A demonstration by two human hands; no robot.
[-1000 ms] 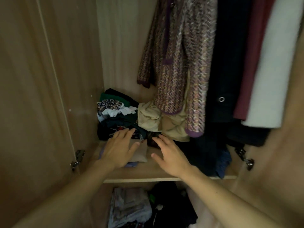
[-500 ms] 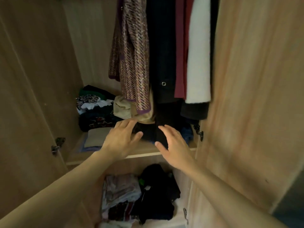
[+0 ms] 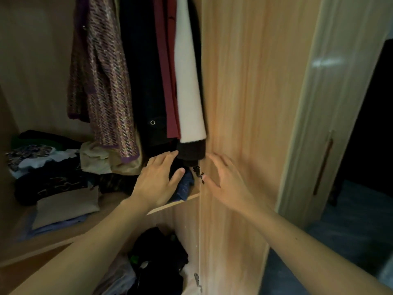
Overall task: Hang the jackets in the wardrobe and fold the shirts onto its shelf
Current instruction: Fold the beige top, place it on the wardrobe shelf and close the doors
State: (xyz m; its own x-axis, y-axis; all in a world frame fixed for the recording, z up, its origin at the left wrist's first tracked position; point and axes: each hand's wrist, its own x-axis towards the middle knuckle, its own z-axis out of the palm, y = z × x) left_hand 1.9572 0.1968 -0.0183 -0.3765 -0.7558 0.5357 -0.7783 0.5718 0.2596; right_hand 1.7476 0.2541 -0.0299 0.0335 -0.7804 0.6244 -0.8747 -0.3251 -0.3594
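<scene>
Several jackets hang in the open wardrobe: a purple tweed jacket [image 3: 106, 86], a dark coat [image 3: 144, 81], a maroon one [image 3: 167, 71] and a white one [image 3: 188, 88]. On the shelf [image 3: 168, 206] lies a folded beige shirt [image 3: 68, 206] over a lilac one, beside a loose pile of clothes [image 3: 46, 167]. My left hand [image 3: 158, 180] is open, fingers spread, hovering over dark blue fabric at the shelf's right end. My right hand [image 3: 225, 182] is open too, in front of the wardrobe's side panel, holding nothing.
The wardrobe's wooden side panel [image 3: 244, 103] stands just behind my right hand, with a hinge [image 3: 198, 173] at its edge. A glossy pale door [image 3: 331, 103] with a long handle is further right. More dark clothes [image 3: 157, 258] lie on the compartment below the shelf.
The view has swung to the right. Both hands have drawn away from the folded shirts on the left and moved rightward to the shelf's right end, still holding nothing.
</scene>
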